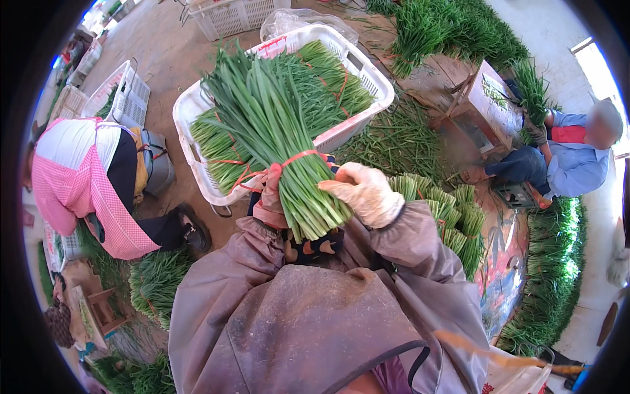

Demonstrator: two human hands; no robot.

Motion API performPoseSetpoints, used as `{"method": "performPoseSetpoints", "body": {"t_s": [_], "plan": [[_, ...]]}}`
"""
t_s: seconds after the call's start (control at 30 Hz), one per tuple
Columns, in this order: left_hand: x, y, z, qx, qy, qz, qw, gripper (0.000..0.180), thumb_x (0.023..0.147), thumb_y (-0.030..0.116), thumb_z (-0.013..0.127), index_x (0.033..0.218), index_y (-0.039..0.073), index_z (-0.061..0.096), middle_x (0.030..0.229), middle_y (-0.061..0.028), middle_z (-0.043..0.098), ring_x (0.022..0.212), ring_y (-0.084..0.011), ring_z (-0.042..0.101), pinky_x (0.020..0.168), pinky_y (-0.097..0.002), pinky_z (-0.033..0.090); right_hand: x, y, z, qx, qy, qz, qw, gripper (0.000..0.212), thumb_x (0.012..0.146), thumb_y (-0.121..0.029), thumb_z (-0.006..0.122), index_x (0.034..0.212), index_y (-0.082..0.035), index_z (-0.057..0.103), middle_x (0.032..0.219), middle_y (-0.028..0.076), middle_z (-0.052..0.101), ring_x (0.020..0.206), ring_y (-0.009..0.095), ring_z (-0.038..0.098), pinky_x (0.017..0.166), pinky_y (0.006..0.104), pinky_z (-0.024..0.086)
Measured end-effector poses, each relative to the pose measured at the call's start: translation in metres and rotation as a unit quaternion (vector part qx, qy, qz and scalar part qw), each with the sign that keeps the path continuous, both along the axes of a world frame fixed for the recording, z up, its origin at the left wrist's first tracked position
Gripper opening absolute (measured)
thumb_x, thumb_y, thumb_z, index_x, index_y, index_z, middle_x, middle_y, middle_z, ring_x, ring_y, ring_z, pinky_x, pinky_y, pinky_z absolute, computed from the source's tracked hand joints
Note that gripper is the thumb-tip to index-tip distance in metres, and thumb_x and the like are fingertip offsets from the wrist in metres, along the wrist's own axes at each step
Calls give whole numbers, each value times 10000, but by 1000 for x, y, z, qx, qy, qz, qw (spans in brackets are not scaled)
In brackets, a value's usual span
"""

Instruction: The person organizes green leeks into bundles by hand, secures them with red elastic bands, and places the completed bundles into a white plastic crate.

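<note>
A thick bundle of green garlic chives [289,141], bound with a red band near its pale cut ends, is tilted in front of me with its leaves pointing up and away. My left hand [270,202], in a pinkish glove, is closed round the left side of the stems, partly hidden by them. From the right, my right hand [366,192], in a pale dirty glove, presses against the stems below the band, thumb in front and other fingers partly hidden. Just beyond stands a white plastic crate [195,134] with more tied chive bundles [333,75] inside.
Tied bundles [453,213] stand at my right, near loose chives [400,138] on the floor. A co-worker in blue [571,154] sits by a wooden stand [482,108] at right. Another person in a pink checked garment [92,190] bends over at left. More crates [230,18] stand behind.
</note>
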State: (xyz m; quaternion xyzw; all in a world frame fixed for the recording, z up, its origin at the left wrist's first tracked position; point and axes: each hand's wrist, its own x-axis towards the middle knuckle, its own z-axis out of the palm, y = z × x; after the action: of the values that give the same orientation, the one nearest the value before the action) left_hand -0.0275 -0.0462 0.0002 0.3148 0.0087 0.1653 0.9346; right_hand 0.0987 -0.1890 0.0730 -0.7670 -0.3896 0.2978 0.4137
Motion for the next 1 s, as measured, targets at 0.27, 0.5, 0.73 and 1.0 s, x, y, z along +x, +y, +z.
{"method": "performPoseSetpoints", "body": {"t_s": [0.27,0.5,0.73,1.0], "plan": [[11,-11,-17,-47,37,-42,997,1024,793,732,567,1427,-42,353,1385,-188,486,1279,-295,485,1063,-438,418,-11,-13,-14,-33,-353,-6,935,292,884,-331,657,728,-89,609,620,121,571,600,308,608,553,402,467],[4,-3,-40,-169,23,-70,983,975,819,746,510,1411,-19,388,1377,-205,494,1239,-341,522,1041,-536,432,-5,-55,18,53,1,75,996,236,785,-172,794,706,-49,609,574,47,532,484,187,518,457,314,396],[-6,17,-63,-331,-29,-63,941,1074,788,733,564,1501,16,204,1343,-227,514,1185,-387,549,1045,-544,416,65,-119,87,161,45,310,936,178,826,-225,742,752,-95,646,664,35,597,554,182,595,485,326,450],[2,15,-50,-386,-51,-60,919,1105,771,711,602,1516,23,160,1304,-248,539,1158,-378,569,1035,-510,434,178,-147,12,-115,-292,-15,949,269,880,-198,651,1104,-48,662,1037,133,673,972,289,639,881,364,509]]}}
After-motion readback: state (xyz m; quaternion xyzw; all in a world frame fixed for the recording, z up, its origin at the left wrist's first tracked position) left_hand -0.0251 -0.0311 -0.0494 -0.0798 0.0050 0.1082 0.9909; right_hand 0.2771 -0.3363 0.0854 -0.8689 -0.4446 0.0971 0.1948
